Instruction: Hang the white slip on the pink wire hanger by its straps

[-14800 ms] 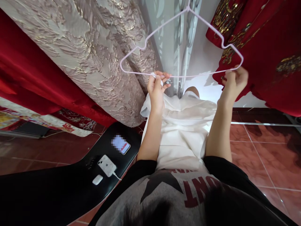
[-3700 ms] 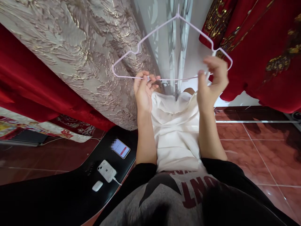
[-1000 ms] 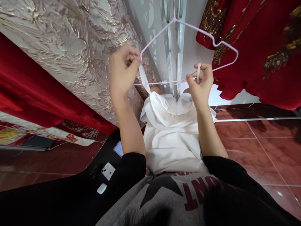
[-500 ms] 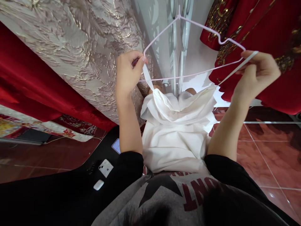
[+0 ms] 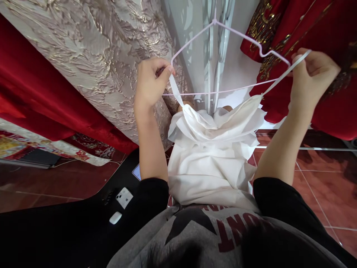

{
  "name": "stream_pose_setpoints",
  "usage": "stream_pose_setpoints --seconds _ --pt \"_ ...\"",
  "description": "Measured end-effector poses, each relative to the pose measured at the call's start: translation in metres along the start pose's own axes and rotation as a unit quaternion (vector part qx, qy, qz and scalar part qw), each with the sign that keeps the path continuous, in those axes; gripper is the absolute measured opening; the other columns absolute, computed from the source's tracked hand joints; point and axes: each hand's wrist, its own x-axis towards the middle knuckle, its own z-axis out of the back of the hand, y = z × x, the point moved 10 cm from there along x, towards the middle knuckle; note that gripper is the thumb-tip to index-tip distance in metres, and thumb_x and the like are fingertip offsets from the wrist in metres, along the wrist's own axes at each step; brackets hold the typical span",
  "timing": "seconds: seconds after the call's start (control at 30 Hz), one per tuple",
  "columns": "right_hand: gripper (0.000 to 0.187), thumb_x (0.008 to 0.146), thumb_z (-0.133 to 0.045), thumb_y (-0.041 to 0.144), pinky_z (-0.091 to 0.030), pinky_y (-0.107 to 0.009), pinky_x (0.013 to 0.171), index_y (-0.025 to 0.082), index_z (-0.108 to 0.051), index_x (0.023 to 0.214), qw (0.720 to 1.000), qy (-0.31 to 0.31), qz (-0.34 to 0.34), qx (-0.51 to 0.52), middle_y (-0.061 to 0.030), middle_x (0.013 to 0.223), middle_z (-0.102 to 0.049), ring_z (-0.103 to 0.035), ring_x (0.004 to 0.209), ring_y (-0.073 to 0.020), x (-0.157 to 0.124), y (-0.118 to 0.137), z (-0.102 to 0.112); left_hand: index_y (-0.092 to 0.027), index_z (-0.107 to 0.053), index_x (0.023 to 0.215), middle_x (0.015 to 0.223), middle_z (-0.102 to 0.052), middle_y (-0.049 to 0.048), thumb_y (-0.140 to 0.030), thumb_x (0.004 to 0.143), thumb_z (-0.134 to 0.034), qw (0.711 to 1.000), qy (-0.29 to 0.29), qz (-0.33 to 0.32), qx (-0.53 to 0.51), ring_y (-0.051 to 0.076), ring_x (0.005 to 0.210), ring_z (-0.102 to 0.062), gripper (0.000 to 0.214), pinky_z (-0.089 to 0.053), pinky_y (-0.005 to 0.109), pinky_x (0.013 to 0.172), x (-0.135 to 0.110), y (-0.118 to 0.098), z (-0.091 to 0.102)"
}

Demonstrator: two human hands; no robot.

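Observation:
A white garment (image 5: 209, 165) with thin straps drapes over my lap, its ruffled neckline sagging between my hands. My left hand (image 5: 149, 83) is closed, pinching the left strap (image 5: 175, 90) at the left corner of a pale pink hanger (image 5: 237, 34). On the other side, my right hand (image 5: 314, 76) is closed on the right strap (image 5: 286, 72), pulling it taut beside the hanger's right end. Fingers hide that end, so I cannot tell whether the strap is around it. The top of the hanger's hook runs out of view.
Textured beige-gold fabric (image 5: 111, 48) and red cloth (image 5: 50, 78) hang at left. A red embellished garment (image 5: 304, 33) hangs at right. White metal bars (image 5: 208, 70) stand ahead. On the black seat lie a phone (image 5: 124, 197), a white case (image 5: 115, 217) and a partly hidden lit screen (image 5: 136, 172).
My right hand has moved right and slightly up, drawing the right strap and that side of the neckline with it. My left hand stays at the hanger's left corner.

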Motion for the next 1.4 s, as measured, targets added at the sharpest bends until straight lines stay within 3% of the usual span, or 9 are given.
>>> stream_pose_setpoints --seconds 0.3,0.63,0.73,0.83,0.9,0.97,1.03,1.27,1.4 --pt "0.016 0.081 -0.069 0.03 -0.029 -0.029 0.055 0.019 -0.067 0.07 0.98 0.132 0.053 -0.138 -0.0021 0.063 -0.057 -0.046 0.056 -0.0074 -0.005 0.067 -0.055 -0.023 -0.071 0.076 0.068 -0.055 -0.0001 -0.031 0.082 -0.079 0.998 -0.012 0.025 -0.06 0.018 0.066 -0.043 0.013 -0.038 0.038 0.076 -0.002 0.011 -0.004" --pt "0.015 0.074 -0.069 0.018 -0.045 -0.037 0.08 0.021 -0.065 0.088 0.938 0.251 0.069 -0.23 -0.0025 0.088 -0.068 -0.059 0.083 -0.0148 -0.02 0.087 -0.079 -0.02 -0.066 0.083 0.072 -0.054 -0.0047 -0.015 0.088 -0.073 0.998 -0.046 0.005 -0.035 0.012 0.066 -0.043 0.011 -0.036 0.03 0.067 -0.007 0.01 -0.006" --pt "0.037 0.066 -0.06 0.0 -0.044 -0.039 0.093 0.021 -0.065 0.096 0.948 0.173 0.126 -0.237 -0.0054 0.104 -0.065 -0.057 0.102 -0.0205 -0.022 0.105 -0.076 -0.021 -0.065 0.085 0.082 -0.061 -0.0043 -0.003 0.08 -0.075 0.998 -0.053 -0.008 -0.021 0.014 0.072 -0.05 0.021 -0.041 0.031 0.073 -0.01 0.006 -0.009" --pt "0.045 0.068 -0.05 -0.006 -0.046 -0.034 0.093 0.02 -0.062 0.103 0.976 0.018 0.197 -0.092 -0.0058 0.106 -0.059 -0.056 0.103 -0.018 -0.039 0.13 -0.061 -0.026 -0.064 0.084 0.088 -0.066 -0.0026 -0.001 0.074 -0.072 0.998 -0.051 -0.02 -0.04 0.022 0.081 -0.057 0.028 -0.046 0.037 0.078 -0.015 0.0 -0.018" --pt "0.036 0.075 -0.05 -0.001 -0.048 -0.035 0.09 0.021 -0.061 0.1 0.976 0.062 0.205 -0.033 -0.0051 0.102 -0.059 -0.057 0.099 -0.0175 -0.058 0.128 -0.085 -0.029 -0.063 0.082 0.085 -0.065 -0.0015 -0.006 0.076 -0.07 0.997 -0.058 -0.014 -0.051 0.025 0.083 -0.058 0.025 -0.047 0.039 0.078 -0.017 0.0 -0.023" --pt "0.024 0.08 -0.059 0.011 -0.048 -0.041 0.094 0.024 -0.06 0.1 0.956 0.234 0.166 -0.055 -0.0055 0.106 -0.061 -0.057 0.104 -0.0219 -0.082 0.108 -0.139 -0.029 -0.064 0.082 0.084 -0.064 -0.0005 -0.011 0.079 -0.068 0.996 -0.077 -0.006 -0.055 0.026 0.084 -0.057 0.019 -0.047 0.04 0.08 -0.018 0.001 -0.021" --pt "0.015 0.082 -0.062 0.025 -0.044 -0.05 0.1 0.024 -0.061 0.098 0.935 0.319 0.118 -0.097 -0.0057 0.105 -0.063 -0.057 0.105 -0.0253 -0.103 0.081 -0.171 -0.028 -0.065 0.084 0.088 -0.064 0.0002 -0.013 0.082 -0.066 0.994 -0.099 0.0 -0.047 0.024 0.085 -0.057 0.014 -0.047 0.04 0.081 -0.018 0.005 -0.016" --pt "0.012 0.086 -0.057 0.025 -0.039 -0.048 0.101 0.024 -0.065 0.094 0.949 0.272 0.062 -0.146 -0.0003 0.096 -0.069 -0.058 0.095 -0.0211 -0.114 0.051 -0.169 -0.028 -0.069 0.087 0.082 -0.065 -0.0008 -0.024 0.081 -0.071 0.996 -0.074 -0.003 -0.043 0.021 0.078 -0.055 0.007 -0.044 0.039 0.074 -0.022 0.015 -0.003" --pt "0.013 0.087 -0.056 0.025 -0.038 -0.045 0.099 0.024 -0.066 0.095 0.954 0.261 0.062 -0.135 0.0 0.097 -0.07 -0.058 0.093 -0.0205 -0.118 0.057 -0.165 -0.025 -0.059 0.086 0.083 -0.061 0.0004 -0.03 0.079 -0.077 0.985 -0.167 -0.014 -0.031 0.023 0.092 -0.053 0.019 -0.041 0.041 0.088 -0.037 0.005 0.013"
